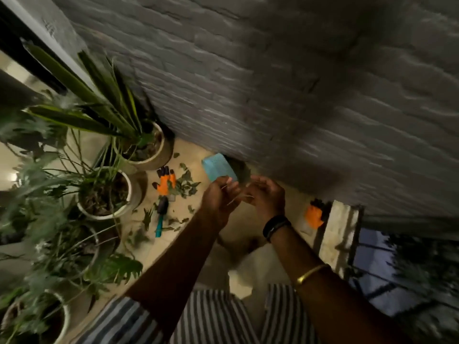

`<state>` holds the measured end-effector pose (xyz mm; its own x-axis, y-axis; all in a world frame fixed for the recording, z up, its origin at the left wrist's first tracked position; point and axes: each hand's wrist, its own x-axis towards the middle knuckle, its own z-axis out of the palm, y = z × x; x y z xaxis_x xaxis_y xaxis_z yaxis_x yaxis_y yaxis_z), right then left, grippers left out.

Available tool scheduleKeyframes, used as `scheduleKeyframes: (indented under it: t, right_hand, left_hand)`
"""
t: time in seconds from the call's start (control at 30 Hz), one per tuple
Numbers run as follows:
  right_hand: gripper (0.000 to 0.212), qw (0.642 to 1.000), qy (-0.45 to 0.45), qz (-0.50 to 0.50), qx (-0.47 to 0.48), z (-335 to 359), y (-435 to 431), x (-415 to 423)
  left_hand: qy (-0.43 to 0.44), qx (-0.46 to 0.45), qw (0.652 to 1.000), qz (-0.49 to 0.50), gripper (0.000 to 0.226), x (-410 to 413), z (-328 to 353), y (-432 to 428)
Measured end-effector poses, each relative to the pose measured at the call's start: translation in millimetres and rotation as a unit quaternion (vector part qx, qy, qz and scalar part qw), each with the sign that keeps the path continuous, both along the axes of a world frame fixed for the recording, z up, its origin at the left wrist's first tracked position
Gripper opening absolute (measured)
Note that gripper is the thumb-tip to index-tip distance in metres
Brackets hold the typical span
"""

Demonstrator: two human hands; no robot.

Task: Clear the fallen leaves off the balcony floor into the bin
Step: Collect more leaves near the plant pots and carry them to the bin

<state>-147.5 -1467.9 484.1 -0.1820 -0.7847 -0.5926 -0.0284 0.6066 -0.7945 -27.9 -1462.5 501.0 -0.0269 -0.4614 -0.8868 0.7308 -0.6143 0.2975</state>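
- Both hands are raised above the floor (293, 202), just in front of the blue bin (216, 170) that stands against the wall's foot. The left hand (218, 194) and right hand (267, 193) have curled fingers and seem to pinch thin stems or leaf scraps between them; blur hides exactly what.
- Risk: those light scraps could slip free and land beside the bin's narrow mouth, judging by how loosely they look held.
- Most fallen leaves (185, 184) lie on the floor left of the bin, not yet gathered.
- In the way: an orange glove (166, 181) among the leaves and a teal trowel (161, 216) just below; leaves may catch under them.
- Potted plants (106, 192) crowd the floor's left edge; another orange glove (314, 216) lies near the right edge.
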Motion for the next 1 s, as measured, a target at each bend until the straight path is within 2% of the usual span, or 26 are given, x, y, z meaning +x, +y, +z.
scheduleKeyframes:
  t: [0.13,0.23,0.43,0.53,0.6,0.63,0.73,0.8,0.9,1.0]
  right_hand:
    - [0.020,0.999,-0.001,0.007,0.034,-58.1,-51.4,-4.4]
    - [0.021,0.998,0.009,0.027,0.048,-129.9,-89.6,-9.7]
    - [0.021,0.983,0.077,0.156,0.051,-319.8,-160.6,-36.1]
    - [0.020,0.948,0.160,0.269,0.049,-420.7,-190.7,-55.5]
    - [0.026,0.899,0.227,0.373,0.013,-485.8,-209.4,-63.3]
    - [0.032,0.860,0.264,0.437,-0.020,-515.1,-218.2,-63.9]
    - [0.044,0.702,0.362,0.603,-0.110,-584.1,-241.5,-58.0]
    - [0.043,0.631,0.411,0.640,-0.153,-620.2,-250.0,-52.2]
    - [0.037,0.567,0.491,0.625,-0.218,-660.4,-249.6,-48.6]
    - [0.027,0.519,0.544,0.633,-0.186,-672.8,-247.1,-49.4]
  left_hand:
    - [-0.011,0.041,0.998,0.054,0.017,-2.8,-64.0,-35.8]
    - [-0.010,0.062,0.994,0.090,0.021,-16.3,-128.9,-63.8]
    - [-0.017,0.076,0.976,0.202,0.022,-37.5,-290.9,-107.5]
    - [0.001,0.066,0.961,0.268,0.023,-43.5,-358.1,-115.4]
    - [0.012,0.048,0.953,0.298,0.020,-43.9,-393.3,-123.7]
    - [0.015,0.039,0.950,0.310,0.018,-43.5,-409.5,-128.0]
    - [0.015,0.024,0.942,0.335,0.018,-42.3,-449.0,-137.8]
    - [0.015,0.015,0.941,0.338,0.018,-41.8,-467.9,-139.7]
    - [0.021,-0.001,0.941,0.338,0.019,-40.2,-486.1,-138.5]
    - [0.032,-0.010,0.939,0.343,0.020,-37.8,-498.1,-131.4]
